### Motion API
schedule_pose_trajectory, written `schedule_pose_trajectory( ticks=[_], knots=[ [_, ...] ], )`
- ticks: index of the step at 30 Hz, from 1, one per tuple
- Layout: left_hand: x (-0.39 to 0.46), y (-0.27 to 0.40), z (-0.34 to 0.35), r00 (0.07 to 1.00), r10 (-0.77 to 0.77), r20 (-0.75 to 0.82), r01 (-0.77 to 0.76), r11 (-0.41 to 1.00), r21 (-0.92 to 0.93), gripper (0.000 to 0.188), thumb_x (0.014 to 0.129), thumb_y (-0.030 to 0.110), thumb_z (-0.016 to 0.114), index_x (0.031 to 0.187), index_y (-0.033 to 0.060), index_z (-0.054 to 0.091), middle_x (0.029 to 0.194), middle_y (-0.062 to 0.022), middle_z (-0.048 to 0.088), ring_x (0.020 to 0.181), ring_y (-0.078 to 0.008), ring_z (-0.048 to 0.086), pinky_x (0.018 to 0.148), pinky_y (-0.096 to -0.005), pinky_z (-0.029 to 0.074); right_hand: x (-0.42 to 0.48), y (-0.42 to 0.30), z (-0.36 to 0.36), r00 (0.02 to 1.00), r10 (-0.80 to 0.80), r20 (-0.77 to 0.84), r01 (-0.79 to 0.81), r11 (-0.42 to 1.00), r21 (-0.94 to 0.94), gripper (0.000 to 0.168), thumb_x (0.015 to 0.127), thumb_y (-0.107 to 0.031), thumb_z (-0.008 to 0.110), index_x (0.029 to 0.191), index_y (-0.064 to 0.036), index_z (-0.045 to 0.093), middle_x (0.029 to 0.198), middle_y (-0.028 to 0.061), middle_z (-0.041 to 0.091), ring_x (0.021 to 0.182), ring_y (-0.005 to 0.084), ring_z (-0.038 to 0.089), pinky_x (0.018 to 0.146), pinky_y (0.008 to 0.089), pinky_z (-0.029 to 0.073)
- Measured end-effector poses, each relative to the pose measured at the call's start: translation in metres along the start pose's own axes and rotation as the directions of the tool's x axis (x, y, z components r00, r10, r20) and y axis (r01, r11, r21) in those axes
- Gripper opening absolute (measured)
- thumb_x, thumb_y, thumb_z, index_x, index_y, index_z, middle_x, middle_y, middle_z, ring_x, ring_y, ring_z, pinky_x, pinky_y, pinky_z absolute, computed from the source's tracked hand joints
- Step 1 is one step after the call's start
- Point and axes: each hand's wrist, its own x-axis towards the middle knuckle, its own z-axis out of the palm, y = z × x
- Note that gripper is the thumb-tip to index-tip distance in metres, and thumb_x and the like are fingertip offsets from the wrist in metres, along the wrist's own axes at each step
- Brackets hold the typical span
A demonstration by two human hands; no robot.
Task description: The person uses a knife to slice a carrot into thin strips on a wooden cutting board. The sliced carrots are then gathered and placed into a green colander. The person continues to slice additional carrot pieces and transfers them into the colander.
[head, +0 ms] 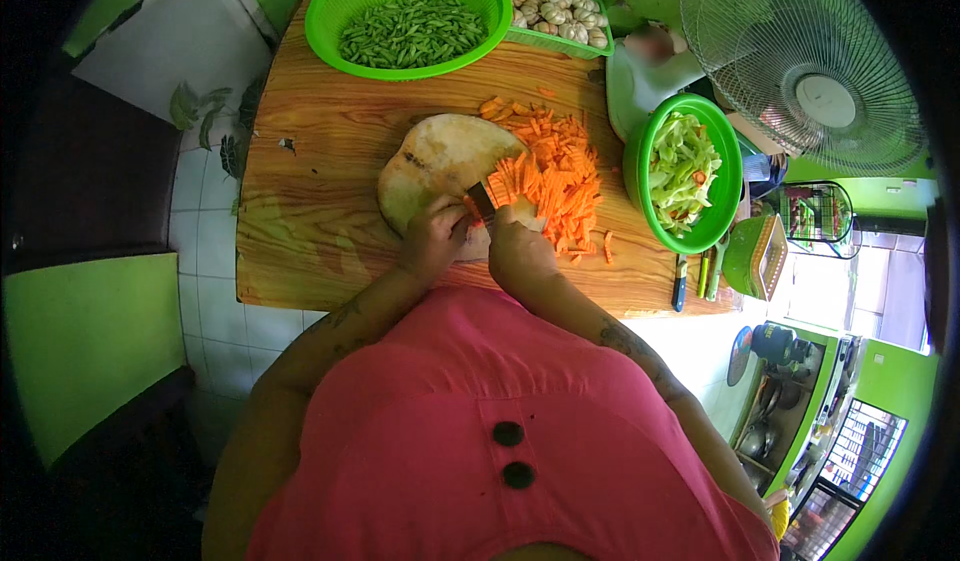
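A round wooden chopping board [431, 152] lies on the wood-patterned table near its front edge. My right hand [521, 249] is closed round the handle of a knife [482, 201], whose broad blade stands over the board. Close to the blade, my left hand [433, 234] holds a piece of carrot [474, 210] down on the board; its fingertips are partly hidden. Cut carrot sticks [562, 174] lean against the blade's right side and spread in a heap from the board onto the table.
A green basket of cut green beans [409, 32] and a tray of garlic bulbs [559, 9] stand at the back. On the right are a green basin of pale sliced vegetables [682, 174], a blue-handled knife [679, 285], a green container [750, 257] and a large fan [817, 95].
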Motion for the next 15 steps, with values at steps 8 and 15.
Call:
schedule_pose_trajectory(
  ticks=[8, 15],
  knots=[
    [0.004, 0.011, -0.003, 1.0, -0.009, -0.003, 0.009, 0.997, 0.081, 0.008, 0.076, 0.004, 0.059, 0.082, 0.0014, 0.063, 0.079, -0.0121, 0.058, 0.069, -0.0292, 0.059, 0.06, -0.0359, 0.048, -0.008, -0.002, -0.001, 0.996, -0.082, -0.043, 0.079, 0.994, -0.071, 0.023, 0.082, -0.01, 0.047, 0.099, 0.004, 0.038, 0.082, 0.0194, 0.06, 0.072, 0.0293, 0.065, 0.056, 0.0357, 0.052],
    [-0.003, 0.002, -0.001, 0.998, 0.039, 0.044, -0.044, 0.993, 0.108, 0.01, 0.077, 0.005, 0.057, 0.086, 0.0009, 0.06, 0.084, -0.0125, 0.056, 0.076, -0.0309, 0.057, 0.065, -0.0378, 0.047, 0.008, 0.004, 0.029, 0.969, -0.156, -0.19, 0.146, 0.987, -0.065, 0.021, 0.082, -0.01, 0.047, 0.096, 0.003, 0.038, 0.074, 0.0188, 0.061, 0.065, 0.0286, 0.065, 0.051, 0.0376, 0.052]
  ],
)
